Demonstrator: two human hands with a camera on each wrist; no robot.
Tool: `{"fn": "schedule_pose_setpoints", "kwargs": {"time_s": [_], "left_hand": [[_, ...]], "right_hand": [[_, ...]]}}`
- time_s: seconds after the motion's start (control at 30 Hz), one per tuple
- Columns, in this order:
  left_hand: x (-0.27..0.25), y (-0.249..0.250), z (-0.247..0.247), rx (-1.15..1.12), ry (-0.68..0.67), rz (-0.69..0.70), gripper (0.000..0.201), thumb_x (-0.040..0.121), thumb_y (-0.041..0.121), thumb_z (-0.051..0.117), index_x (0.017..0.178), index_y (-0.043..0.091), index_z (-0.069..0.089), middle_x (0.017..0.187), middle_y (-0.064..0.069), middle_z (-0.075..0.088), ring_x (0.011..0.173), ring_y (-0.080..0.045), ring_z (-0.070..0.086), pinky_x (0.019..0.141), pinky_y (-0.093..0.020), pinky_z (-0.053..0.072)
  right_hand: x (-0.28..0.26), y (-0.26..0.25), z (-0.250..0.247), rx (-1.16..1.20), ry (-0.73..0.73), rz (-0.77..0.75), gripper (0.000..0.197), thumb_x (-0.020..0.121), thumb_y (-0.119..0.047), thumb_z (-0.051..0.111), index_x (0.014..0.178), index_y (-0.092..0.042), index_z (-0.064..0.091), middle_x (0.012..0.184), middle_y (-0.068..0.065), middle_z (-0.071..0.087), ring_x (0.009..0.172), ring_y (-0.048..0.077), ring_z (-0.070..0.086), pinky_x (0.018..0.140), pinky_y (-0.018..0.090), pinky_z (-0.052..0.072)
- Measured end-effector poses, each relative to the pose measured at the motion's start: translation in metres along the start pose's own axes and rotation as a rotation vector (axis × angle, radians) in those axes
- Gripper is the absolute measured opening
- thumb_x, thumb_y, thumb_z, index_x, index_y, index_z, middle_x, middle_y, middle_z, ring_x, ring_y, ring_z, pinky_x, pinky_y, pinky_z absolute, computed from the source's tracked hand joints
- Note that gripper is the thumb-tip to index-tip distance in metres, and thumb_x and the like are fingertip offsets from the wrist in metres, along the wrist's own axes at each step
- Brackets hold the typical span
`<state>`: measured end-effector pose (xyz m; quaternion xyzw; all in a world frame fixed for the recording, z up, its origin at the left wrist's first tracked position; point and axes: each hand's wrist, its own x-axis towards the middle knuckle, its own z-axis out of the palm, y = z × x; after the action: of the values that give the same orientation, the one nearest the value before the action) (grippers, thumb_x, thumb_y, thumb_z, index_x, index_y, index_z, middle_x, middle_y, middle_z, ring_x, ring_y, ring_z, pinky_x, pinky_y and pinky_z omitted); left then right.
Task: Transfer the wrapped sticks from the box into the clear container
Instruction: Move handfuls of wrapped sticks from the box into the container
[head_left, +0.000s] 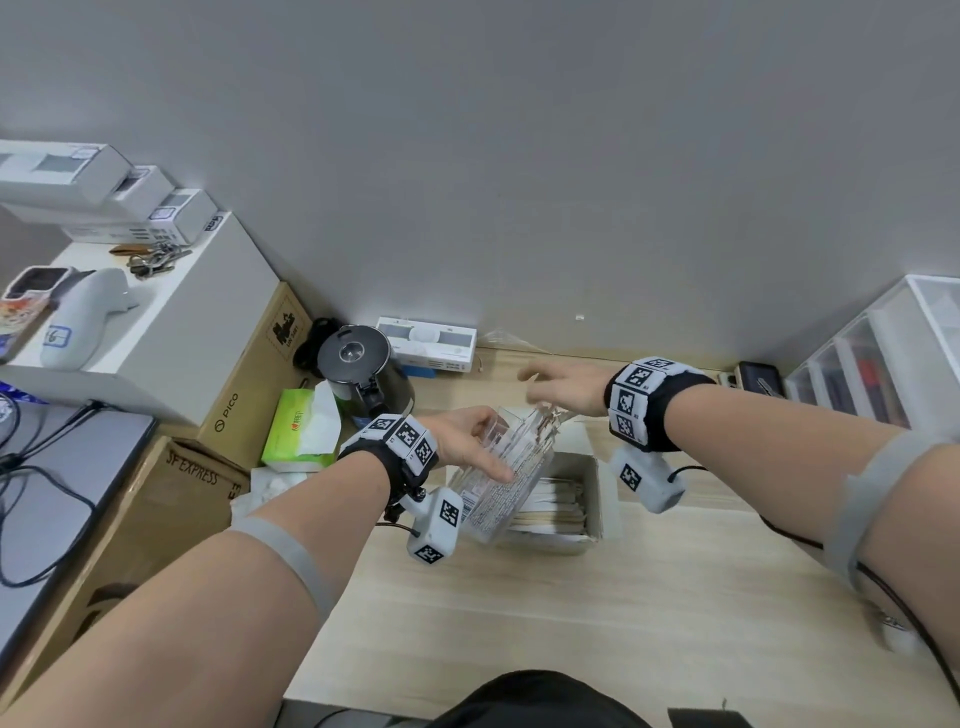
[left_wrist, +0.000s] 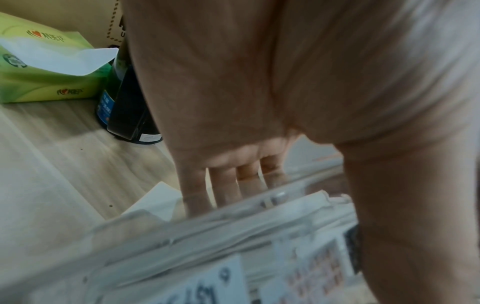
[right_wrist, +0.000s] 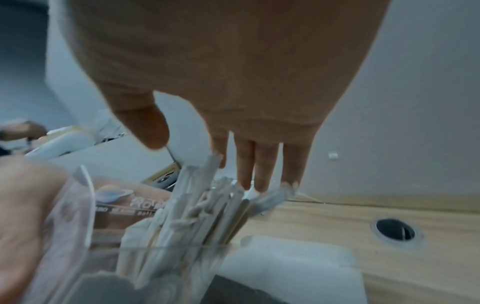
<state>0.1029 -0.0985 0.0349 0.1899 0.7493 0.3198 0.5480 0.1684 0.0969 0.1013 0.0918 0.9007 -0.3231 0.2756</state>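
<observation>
- Your left hand (head_left: 462, 441) is gripping the clear container (head_left: 498, 478), thumb on the near side and fingers (left_wrist: 223, 185) wrapped round the far side, holding it tilted above the box (head_left: 566, 499).
- Your right hand (head_left: 563, 387) is hovering over the mouth of the container with its fingers (right_wrist: 262, 166) straight and spread, holding nothing; the fingertips are sitting just at the top ends of the sticks.
- The wrapped sticks (right_wrist: 197, 205) already in the container are standing bunched together, their paper ends poking out past the rim and fanning towards your right hand.
- More wrapped sticks are lying flat in a stack in the box, which is sitting open on the wooden desk (head_left: 519, 623) directly under the container.
- The printed label on the container's wall is facing you in the head view; its text is too blurred to read.
- To the left of your left hand, a green tissue pack (head_left: 304, 426) is lying with a sheet pulled up, and a black kettle (head_left: 358, 364) is standing just behind it.
- Cardboard boxes (head_left: 171, 499) are standing at the desk's left edge, with white boxes piled further back.
- A clear drawer unit (head_left: 883, 358) is standing at the far right, well apart from your hands.
- A round cable hole (right_wrist: 396, 229) is showing in the desk beyond the box in the right wrist view.
</observation>
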Motion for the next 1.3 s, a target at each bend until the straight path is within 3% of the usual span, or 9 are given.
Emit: {"fn": "schedule_pose_setpoints", "kwargs": {"time_s": [0.13, 0.33, 0.5, 0.63, 0.73, 0.9, 1.03, 1.17, 1.3], "left_hand": [[0.000, 0.003, 0.002, -0.047, -0.020, 0.038, 0.111, 0.046, 0.031, 0.095, 0.141, 0.011, 0.040, 0.135, -0.013, 0.059, 0.126, -0.028, 0.060, 0.111, -0.050, 0.047], [0.007, 0.008, 0.001, -0.070, -0.059, 0.070, 0.126, 0.052, 0.020, 0.095, 0.156, 0.013, 0.025, 0.136, -0.012, 0.062, 0.128, -0.026, 0.060, 0.114, -0.048, 0.044], [0.006, -0.007, -0.005, -0.082, -0.060, 0.041, 0.118, 0.050, 0.026, 0.101, 0.148, 0.009, 0.037, 0.134, -0.012, 0.064, 0.125, -0.027, 0.063, 0.110, -0.051, 0.047], [-0.003, -0.019, -0.013, -0.077, -0.117, 0.043, 0.093, 0.061, 0.021, 0.097, 0.141, 0.017, 0.049, 0.129, -0.010, 0.068, 0.124, -0.031, 0.064, 0.108, -0.058, 0.046], [-0.009, -0.028, -0.017, -0.052, -0.171, 0.032, 0.086, 0.064, 0.020, 0.094, 0.138, 0.016, 0.052, 0.125, -0.012, 0.070, 0.121, -0.034, 0.065, 0.108, -0.061, 0.046], [-0.018, -0.027, -0.018, -0.003, -0.345, 0.064, 0.079, 0.071, 0.024, 0.091, 0.135, 0.001, 0.051, 0.125, -0.021, 0.066, 0.115, -0.037, 0.065, 0.104, -0.064, 0.047], [-0.025, -0.032, -0.019, 0.049, -0.409, 0.028, 0.089, 0.068, 0.028, 0.092, 0.136, -0.008, 0.047, 0.128, -0.026, 0.064, 0.117, -0.039, 0.064, 0.104, -0.052, 0.051], [-0.022, -0.049, -0.018, 0.059, -0.402, -0.064, 0.057, 0.078, 0.010, 0.081, 0.129, 0.006, 0.055, 0.126, -0.018, 0.068, 0.120, -0.034, 0.065, 0.109, -0.053, 0.048], [-0.022, -0.049, -0.013, 0.040, -0.383, -0.037, 0.057, 0.078, 0.007, 0.079, 0.130, 0.007, 0.055, 0.123, -0.012, 0.069, 0.118, -0.029, 0.066, 0.107, -0.052, 0.050]], "right_hand": [[-0.005, 0.000, 0.013, 0.119, -0.017, 0.043, 0.073, 0.095, -0.071, 0.015, 0.156, -0.032, 0.023, 0.162, -0.002, 0.026, 0.149, 0.021, 0.024, 0.120, 0.045, 0.013], [0.020, -0.001, 0.053, 0.204, -0.032, -0.017, 0.078, 0.095, -0.071, 0.013, 0.156, -0.025, 0.026, 0.162, 0.001, 0.027, 0.148, 0.021, 0.027, 0.121, 0.044, 0.017], [0.022, 0.001, 0.058, 0.304, -0.019, -0.048, 0.082, 0.092, -0.074, 0.013, 0.156, -0.024, 0.026, 0.162, 0.001, 0.028, 0.148, 0.022, 0.028, 0.120, 0.045, 0.018], [0.040, 0.019, 0.051, 0.303, 0.194, 0.082, 0.053, 0.099, -0.048, 0.040, 0.128, -0.009, 0.060, 0.123, 0.012, 0.066, 0.118, 0.030, 0.061, 0.100, 0.041, 0.046], [0.049, 0.034, 0.057, 0.073, 0.050, 0.147, 0.027, 0.092, -0.016, 0.052, 0.097, 0.001, 0.073, 0.087, 0.011, 0.074, 0.077, 0.026, 0.069, 0.071, 0.034, 0.055], [0.055, 0.036, 0.081, -0.327, -0.048, 0.031, 0.023, 0.086, -0.017, 0.060, 0.107, -0.014, 0.068, 0.111, 0.005, 0.068, 0.099, 0.026, 0.065, 0.084, 0.036, 0.056], [0.053, 0.028, 0.086, -0.405, 0.101, -0.086, 0.016, 0.082, -0.032, 0.059, 0.092, -0.020, 0.061, 0.091, -0.001, 0.062, 0.084, 0.024, 0.062, 0.065, 0.029, 0.047], [0.045, 0.022, 0.092, -0.279, -0.219, -0.026, 0.016, 0.082, -0.026, 0.063, 0.084, -0.010, 0.069, 0.075, 0.003, 0.075, 0.060, 0.017, 0.072, 0.052, 0.026, 0.055], [0.052, 0.036, 0.123, -0.518, -0.406, 0.004, 0.051, 0.075, -0.031, 0.074, 0.117, -0.003, 0.065, 0.109, 0.014, 0.072, 0.095, 0.028, 0.071, 0.079, 0.040, 0.058]]}}
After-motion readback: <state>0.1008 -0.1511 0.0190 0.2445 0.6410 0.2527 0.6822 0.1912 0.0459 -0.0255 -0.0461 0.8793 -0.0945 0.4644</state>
